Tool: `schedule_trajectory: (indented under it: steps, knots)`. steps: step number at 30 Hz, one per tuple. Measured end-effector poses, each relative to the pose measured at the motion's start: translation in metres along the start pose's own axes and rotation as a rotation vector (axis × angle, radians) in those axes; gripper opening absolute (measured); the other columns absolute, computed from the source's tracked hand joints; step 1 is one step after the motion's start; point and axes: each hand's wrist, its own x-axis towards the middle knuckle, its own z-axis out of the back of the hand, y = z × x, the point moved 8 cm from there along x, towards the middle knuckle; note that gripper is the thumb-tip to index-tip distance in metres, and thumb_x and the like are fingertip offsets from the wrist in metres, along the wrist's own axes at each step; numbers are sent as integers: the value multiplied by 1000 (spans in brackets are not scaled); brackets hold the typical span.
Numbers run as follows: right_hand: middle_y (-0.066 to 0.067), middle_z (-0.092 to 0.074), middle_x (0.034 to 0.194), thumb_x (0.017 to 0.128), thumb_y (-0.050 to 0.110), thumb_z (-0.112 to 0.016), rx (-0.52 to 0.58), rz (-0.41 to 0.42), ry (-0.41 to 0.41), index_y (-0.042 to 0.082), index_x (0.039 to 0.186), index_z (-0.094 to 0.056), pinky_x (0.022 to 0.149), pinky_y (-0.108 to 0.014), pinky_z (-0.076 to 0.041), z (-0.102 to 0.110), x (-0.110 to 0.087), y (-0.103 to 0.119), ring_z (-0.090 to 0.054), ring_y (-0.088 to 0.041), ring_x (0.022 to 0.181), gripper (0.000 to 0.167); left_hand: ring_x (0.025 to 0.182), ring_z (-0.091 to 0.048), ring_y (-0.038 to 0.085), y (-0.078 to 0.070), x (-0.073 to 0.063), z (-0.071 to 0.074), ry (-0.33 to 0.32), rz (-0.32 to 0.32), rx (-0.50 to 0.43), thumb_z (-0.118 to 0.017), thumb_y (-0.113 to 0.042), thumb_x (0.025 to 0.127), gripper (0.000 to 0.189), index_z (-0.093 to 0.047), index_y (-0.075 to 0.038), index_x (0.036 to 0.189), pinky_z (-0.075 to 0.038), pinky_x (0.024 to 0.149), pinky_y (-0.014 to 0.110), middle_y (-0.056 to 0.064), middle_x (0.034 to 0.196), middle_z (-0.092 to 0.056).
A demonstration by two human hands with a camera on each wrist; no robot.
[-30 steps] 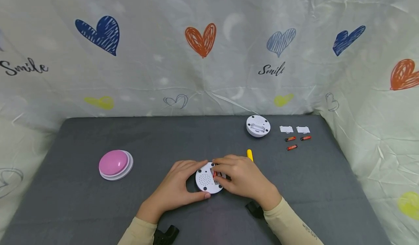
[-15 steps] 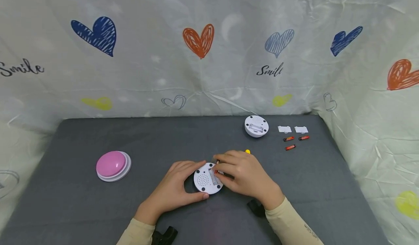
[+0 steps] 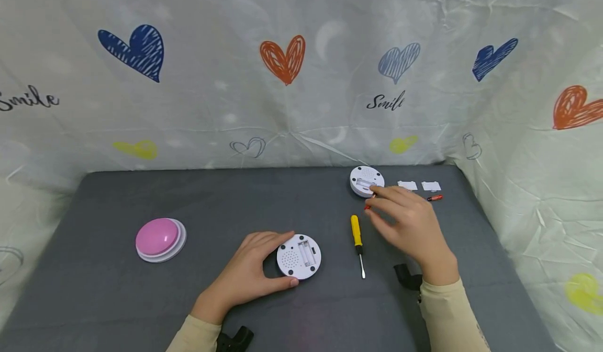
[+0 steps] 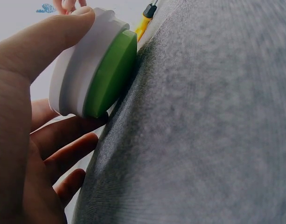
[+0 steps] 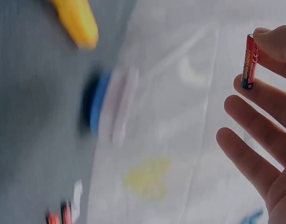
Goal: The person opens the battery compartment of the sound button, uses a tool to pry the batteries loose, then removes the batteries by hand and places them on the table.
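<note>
My left hand (image 3: pixel 249 268) holds a round push button (image 3: pixel 289 263) by its rim, thumb on the near side and fingers on the far side. The button lies upside down, white base up, with an uncovered battery slot. Its green dome (image 4: pixel 112 77) faces the table in the left wrist view. My right hand (image 3: pixel 410 224) is raised near the back right and pinches a small red battery (image 5: pixel 250 63) between thumb and fingertip. Behind it in the head view is a second upturned white button (image 3: pixel 360 173), blue-domed in the right wrist view.
A yellow screwdriver (image 3: pixel 356 231) lies between the hands. Two white battery covers (image 3: pixel 431 186) lie at the back right, near a loose red battery (image 3: pixel 435 197); my right hand hides that area partly. A pink button (image 3: pixel 157 237) stands at the left. A printed cloth (image 3: pixel 198 80) hangs behind the table.
My right hand has lifted the battery out of the near button's slot and carried it right and back. The screwdriver has come into full view. My left hand stays on the button.
</note>
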Motion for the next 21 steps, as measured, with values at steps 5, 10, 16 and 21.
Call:
schedule_trajectory:
  steps: [5, 10, 16, 21]
  knots:
    - [-12, -80, 121, 90, 14, -85, -119, -146, -14, 7, 106, -86, 78, -51, -63, 30, -17, -37, -77, -31, 98, 16, 140, -54, 25, 0, 0, 0, 6, 10, -4, -90, -65, 83, 92, -57, -30, 161, -41, 117, 60, -9, 146, -66]
    - [-14, -80, 120, 85, 6, -88, -175, -265, -78, 6, 106, -86, 72, -50, -57, 54, -39, -67, -77, -34, 103, 21, 141, -54, 26, 1, 0, -1, 10, 14, -3, -90, -65, 83, 91, -57, -30, 160, -42, 117, 60, -9, 146, -67]
    - [-18, -80, 118, 82, 1, -90, -180, -345, -105, 0, 105, -85, 82, -53, -55, 65, -58, -91, -77, -39, 104, 24, 141, -54, 25, 0, 0, -1, 10, 13, -7, -90, -66, 82, 92, -57, -30, 161, -40, 118, 60, -10, 145, -67]
    - [-20, -80, 114, 83, -2, -89, -185, -384, -95, 0, 102, -84, 80, -51, -54, 65, -72, -107, -78, -41, 99, 21, 140, -54, 25, 0, 0, 0, 7, 5, -6, -91, -65, 82, 93, -58, -27, 161, -40, 118, 60, -10, 145, -67]
